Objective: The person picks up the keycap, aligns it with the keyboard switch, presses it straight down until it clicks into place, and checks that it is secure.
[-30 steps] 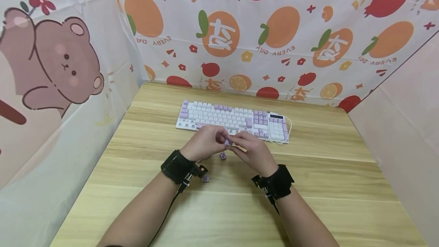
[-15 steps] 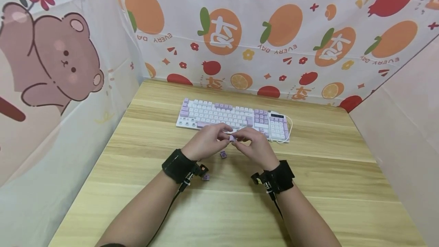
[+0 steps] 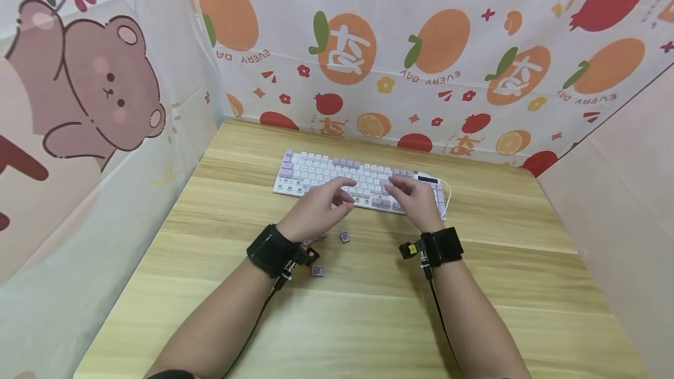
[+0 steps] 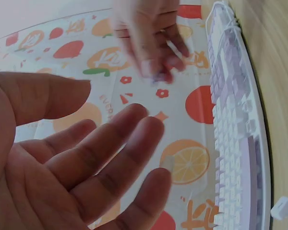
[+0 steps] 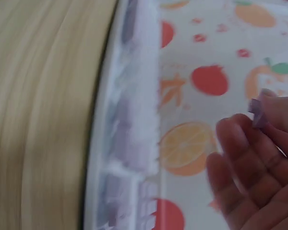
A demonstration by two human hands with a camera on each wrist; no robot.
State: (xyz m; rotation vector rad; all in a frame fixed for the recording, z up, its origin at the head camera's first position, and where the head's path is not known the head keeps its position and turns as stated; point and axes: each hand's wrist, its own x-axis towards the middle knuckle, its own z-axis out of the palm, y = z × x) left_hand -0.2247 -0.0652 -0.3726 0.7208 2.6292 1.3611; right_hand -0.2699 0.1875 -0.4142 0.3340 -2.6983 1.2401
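My right hand [image 3: 418, 199] is raised over the right part of the white and purple keyboard [image 3: 316, 177]. Between its thumb and forefinger it pinches a small purple keycap [image 5: 257, 112], which shows best in the right wrist view. The left hand [image 3: 316, 209] hovers at the keyboard's front edge, fingers spread and loosely bent. Nothing is held in it, as its bare palm [image 4: 48, 191] in the left wrist view confirms. At the keyboard's lower left, several switches [image 3: 289, 188] lie bare without caps.
On the table [image 3: 358, 320] lie loose purple keycaps, one keycap [image 3: 344, 237] in front of the keyboard and another keycap [image 3: 317, 271] nearer, beside the left wrist camera. A white cable [image 3: 449, 192] loops at the keyboard's right end. Printed cloth [image 3: 400, 104] walls the table's back.
The hands were together over the keycap; now they are apart. My right hand has moved right and away with the keycap, while the left has let go and loosened its fingers.
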